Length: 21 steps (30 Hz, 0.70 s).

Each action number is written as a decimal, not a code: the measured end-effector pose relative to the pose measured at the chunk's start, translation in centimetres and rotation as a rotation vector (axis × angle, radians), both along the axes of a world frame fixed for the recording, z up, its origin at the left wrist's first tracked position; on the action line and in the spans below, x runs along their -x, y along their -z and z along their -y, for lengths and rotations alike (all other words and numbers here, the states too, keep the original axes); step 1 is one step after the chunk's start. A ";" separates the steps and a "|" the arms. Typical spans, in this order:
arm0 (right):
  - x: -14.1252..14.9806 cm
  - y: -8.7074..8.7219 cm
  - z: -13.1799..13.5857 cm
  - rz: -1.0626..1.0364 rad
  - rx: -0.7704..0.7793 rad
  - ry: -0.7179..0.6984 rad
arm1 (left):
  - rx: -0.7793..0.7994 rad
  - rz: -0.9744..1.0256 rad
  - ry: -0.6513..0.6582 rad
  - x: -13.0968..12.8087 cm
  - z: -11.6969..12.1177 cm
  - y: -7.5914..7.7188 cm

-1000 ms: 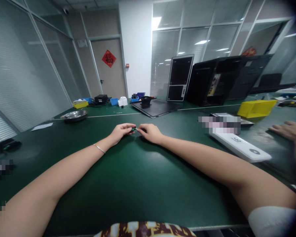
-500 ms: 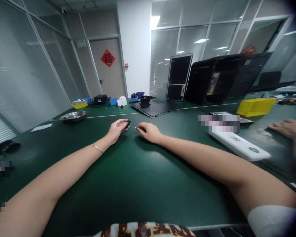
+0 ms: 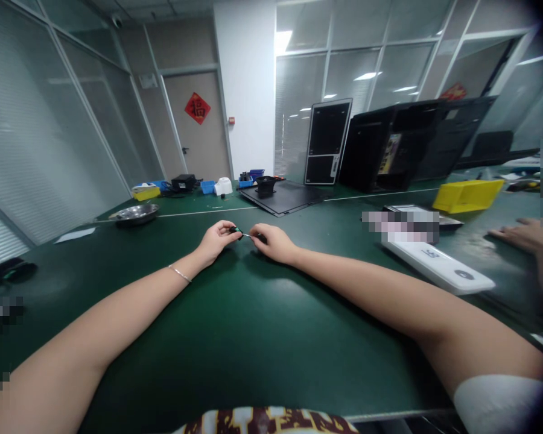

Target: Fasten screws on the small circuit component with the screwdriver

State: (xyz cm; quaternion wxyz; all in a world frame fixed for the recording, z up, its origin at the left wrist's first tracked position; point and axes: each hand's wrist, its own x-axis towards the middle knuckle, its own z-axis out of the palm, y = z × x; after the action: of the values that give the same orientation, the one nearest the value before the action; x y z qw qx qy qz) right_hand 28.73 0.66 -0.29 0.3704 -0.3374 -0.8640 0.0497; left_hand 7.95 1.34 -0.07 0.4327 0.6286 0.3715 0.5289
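Green and black is the small part (image 3: 236,231) which my left hand (image 3: 216,242) holds, its fingers closed around it. My right hand (image 3: 271,243) is also closed, and from it comes out a thin metal tool (image 3: 247,235) — its tip reaches to the small part, but if they touch I cannot tell. Both hands are near each other, over the green surface (image 3: 235,331). On my left wrist I have a silver bracelet (image 3: 180,273).

Farther away, to the left, a round metal dish (image 3: 137,213) lies on the surface. Behind my hands is a flat black panel (image 3: 283,198), and on it stands a black round piece (image 3: 266,185). To the right I see a long white device (image 3: 438,265), a yellow bin (image 3: 468,196) — it is near the other person's hand (image 3: 520,234), which rests on the surface — and a big black computer case (image 3: 384,147).
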 end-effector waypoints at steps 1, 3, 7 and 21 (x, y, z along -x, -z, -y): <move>0.0 0.0 0.0 -0.002 0.001 -0.005 | -0.032 -0.022 -0.009 0.0 0.0 0.0; 0.0 0.0 0.0 0.000 0.005 -0.015 | -0.078 -0.070 -0.004 0.0 0.1 -0.1; 0.1 0.0 0.0 -0.004 0.004 -0.014 | -0.102 -0.175 0.028 0.0 0.5 -0.3; -0.1 0.0 0.0 -0.037 0.005 -0.075 | -0.044 -0.107 0.028 0.1 0.6 -0.1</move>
State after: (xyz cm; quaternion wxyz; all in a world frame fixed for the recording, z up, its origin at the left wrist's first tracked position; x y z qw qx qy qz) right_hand 28.84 0.65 -0.29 0.3832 -0.3047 -0.8690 0.0717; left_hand 7.89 0.78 0.01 0.4056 0.6705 0.3737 0.4963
